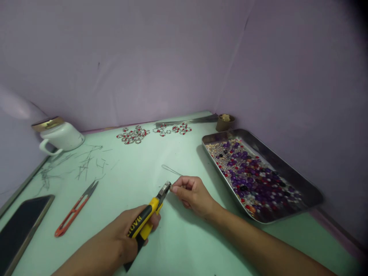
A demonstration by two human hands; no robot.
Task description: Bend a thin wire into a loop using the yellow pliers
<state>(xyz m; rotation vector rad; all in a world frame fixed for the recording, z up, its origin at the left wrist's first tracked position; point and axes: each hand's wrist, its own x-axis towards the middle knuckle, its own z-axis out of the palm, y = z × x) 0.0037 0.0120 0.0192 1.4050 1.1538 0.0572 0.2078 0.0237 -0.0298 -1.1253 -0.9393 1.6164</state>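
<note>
Yellow and black pliers (146,216) are held in my left hand (126,234), its fingers wrapped round the handles. The jaws point up and to the right and meet the fingertips of my right hand (195,195). That hand is closed in a pinch at the jaw tips; what is between its thumb and finger is too small to make out. A thin looped wire (171,169) sticks out past the right hand's fingers, toward the upper left, above the green table (138,172).
On the right stands a metal tray (211,155) of mixed beads, with a small brown pot (224,122) behind it. Red-beaded wire pieces (133,135) and long wires (198,120) lie at the back. Leftward are red snips (76,210), wire scraps (84,166), a phone (21,230) and a white mug (64,136).
</note>
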